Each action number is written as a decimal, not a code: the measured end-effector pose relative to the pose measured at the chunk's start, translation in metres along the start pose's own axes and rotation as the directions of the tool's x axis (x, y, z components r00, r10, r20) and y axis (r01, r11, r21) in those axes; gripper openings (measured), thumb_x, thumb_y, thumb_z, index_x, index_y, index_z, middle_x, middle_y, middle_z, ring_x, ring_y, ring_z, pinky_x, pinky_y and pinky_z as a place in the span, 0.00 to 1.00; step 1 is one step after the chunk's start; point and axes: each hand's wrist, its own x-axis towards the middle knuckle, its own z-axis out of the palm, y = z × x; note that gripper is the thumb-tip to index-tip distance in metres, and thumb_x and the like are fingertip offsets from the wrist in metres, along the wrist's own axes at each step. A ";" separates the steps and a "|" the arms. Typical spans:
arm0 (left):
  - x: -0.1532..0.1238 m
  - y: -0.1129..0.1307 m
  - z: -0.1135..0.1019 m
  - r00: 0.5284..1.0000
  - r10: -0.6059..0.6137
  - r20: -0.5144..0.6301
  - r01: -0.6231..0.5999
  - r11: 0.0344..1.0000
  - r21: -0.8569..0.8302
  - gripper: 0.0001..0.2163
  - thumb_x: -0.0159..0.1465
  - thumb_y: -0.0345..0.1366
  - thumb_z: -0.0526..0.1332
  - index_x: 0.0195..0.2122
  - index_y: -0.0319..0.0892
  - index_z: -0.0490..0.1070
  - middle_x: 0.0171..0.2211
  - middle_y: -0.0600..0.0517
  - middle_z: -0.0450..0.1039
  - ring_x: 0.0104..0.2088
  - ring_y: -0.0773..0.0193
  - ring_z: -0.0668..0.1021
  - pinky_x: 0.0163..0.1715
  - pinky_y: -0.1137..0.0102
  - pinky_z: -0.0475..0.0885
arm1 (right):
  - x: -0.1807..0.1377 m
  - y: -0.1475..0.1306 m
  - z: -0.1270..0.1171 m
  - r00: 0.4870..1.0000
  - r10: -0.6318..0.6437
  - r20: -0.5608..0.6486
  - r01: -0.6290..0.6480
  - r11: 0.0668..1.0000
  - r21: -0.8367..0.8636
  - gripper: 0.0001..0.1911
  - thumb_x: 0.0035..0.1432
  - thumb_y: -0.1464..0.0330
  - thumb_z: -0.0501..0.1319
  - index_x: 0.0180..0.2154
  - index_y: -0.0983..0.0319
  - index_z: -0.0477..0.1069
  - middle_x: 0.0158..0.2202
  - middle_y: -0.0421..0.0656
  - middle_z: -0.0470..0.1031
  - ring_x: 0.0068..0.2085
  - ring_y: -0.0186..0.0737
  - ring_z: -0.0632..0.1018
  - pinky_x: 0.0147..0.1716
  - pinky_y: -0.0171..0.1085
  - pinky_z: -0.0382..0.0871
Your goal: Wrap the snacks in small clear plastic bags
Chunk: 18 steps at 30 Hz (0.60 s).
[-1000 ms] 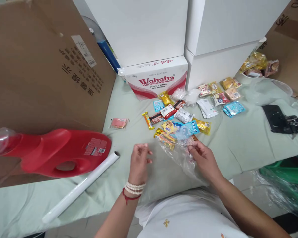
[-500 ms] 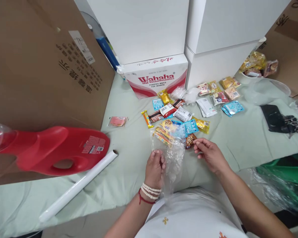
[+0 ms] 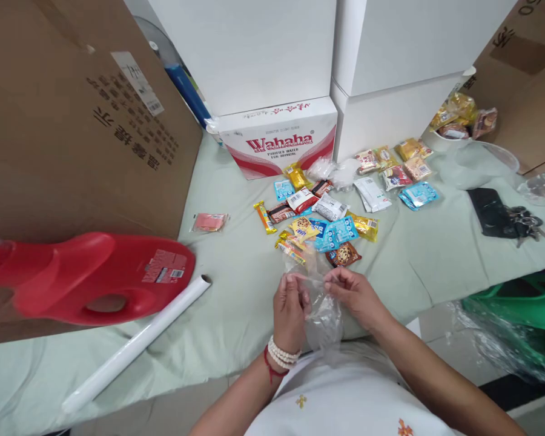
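A clear plastic bag [image 3: 323,312] hangs between my two hands at the near edge of the table. My left hand [image 3: 289,309], with bead bracelets at the wrist, pinches the bag's top edge on the left. My right hand [image 3: 353,295] pinches the same edge on the right, fingers closed. Just beyond my hands lies a pile of small snack packets [image 3: 320,221], with a cookie packet [image 3: 343,255] nearest to them.
A red jug [image 3: 91,275] lies on its side at left beside a white paper roll [image 3: 134,345] and a big cardboard box [image 3: 72,121]. A Wahaha carton [image 3: 279,142] and white boxes [image 3: 390,66] stand behind. More snacks [image 3: 402,169], a black wallet with keys [image 3: 504,215] lie right.
The bag passed from my right hand to my left; my right hand went toward the cookie packet, then came back, and both hands now pinch the bag's top edge.
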 end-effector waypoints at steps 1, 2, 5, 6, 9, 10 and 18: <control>0.003 0.003 -0.005 1.000 -0.005 -0.029 0.004 1.000 -0.020 0.27 0.60 0.67 0.60 0.38 0.46 0.70 0.21 0.59 0.62 0.16 0.71 0.59 0.13 0.73 0.51 | 0.001 -0.002 -0.010 0.999 0.003 -0.050 -0.004 1.000 -0.006 0.23 0.46 0.50 0.76 0.33 0.61 0.75 0.26 0.36 0.71 0.27 0.33 0.70 0.29 0.33 0.67; 0.007 0.006 -0.010 0.999 -0.016 -0.049 0.014 0.999 -0.043 0.27 0.59 0.67 0.61 0.38 0.45 0.70 0.21 0.59 0.62 0.16 0.71 0.60 0.13 0.74 0.51 | 0.001 -0.005 -0.020 0.996 0.017 -0.093 -0.017 1.000 0.004 0.23 0.44 0.51 0.77 0.33 0.60 0.76 0.26 0.36 0.71 0.27 0.33 0.69 0.27 0.33 0.67; 0.014 0.013 -0.026 0.993 -0.091 -0.072 0.082 0.989 -0.120 0.28 0.57 0.66 0.65 0.40 0.44 0.71 0.21 0.60 0.62 0.16 0.73 0.59 0.13 0.76 0.49 | -0.002 -0.017 -0.046 0.986 0.069 -0.154 -0.055 0.994 0.097 0.22 0.42 0.56 0.80 0.34 0.60 0.77 0.29 0.37 0.72 0.28 0.33 0.70 0.27 0.33 0.68; 0.014 0.014 -0.029 0.991 -0.112 -0.071 0.101 0.985 -0.143 0.28 0.56 0.65 0.65 0.40 0.44 0.71 0.21 0.61 0.62 0.15 0.74 0.58 0.12 0.77 0.49 | -0.003 -0.022 -0.052 0.985 0.079 -0.155 -0.058 0.990 0.132 0.22 0.42 0.57 0.80 0.34 0.59 0.76 0.29 0.37 0.73 0.29 0.33 0.71 0.29 0.33 0.70; 0.013 0.013 -0.033 0.991 -0.122 -0.062 0.109 0.977 -0.184 0.28 0.57 0.64 0.66 0.42 0.43 0.70 0.21 0.61 0.63 0.15 0.76 0.58 0.12 0.78 0.49 | -0.008 -0.031 -0.055 0.991 0.089 -0.096 -0.063 0.967 0.246 0.21 0.47 0.55 0.78 0.37 0.58 0.76 0.38 0.41 0.78 0.38 0.39 0.77 0.40 0.41 0.77; 0.011 0.012 -0.031 0.992 -0.117 -0.056 0.104 0.976 -0.189 0.28 0.57 0.64 0.66 0.42 0.43 0.69 0.21 0.61 0.64 0.15 0.76 0.58 0.12 0.78 0.50 | -0.009 -0.031 -0.051 0.993 0.095 -0.066 -0.073 0.958 0.276 0.22 0.49 0.53 0.76 0.41 0.57 0.76 0.43 0.43 0.79 0.43 0.42 0.79 0.43 0.44 0.78; 0.013 0.013 -0.026 0.986 -0.158 -0.045 0.149 0.975 -0.165 0.30 0.56 0.66 0.65 0.45 0.44 0.68 0.23 0.61 0.66 0.14 0.76 0.60 0.12 0.78 0.51 | -0.013 -0.019 -0.020 0.962 0.261 0.080 -0.272 0.944 0.186 0.30 0.40 0.60 0.82 0.45 0.59 0.77 0.28 0.34 0.73 0.25 0.28 0.71 0.28 0.30 0.69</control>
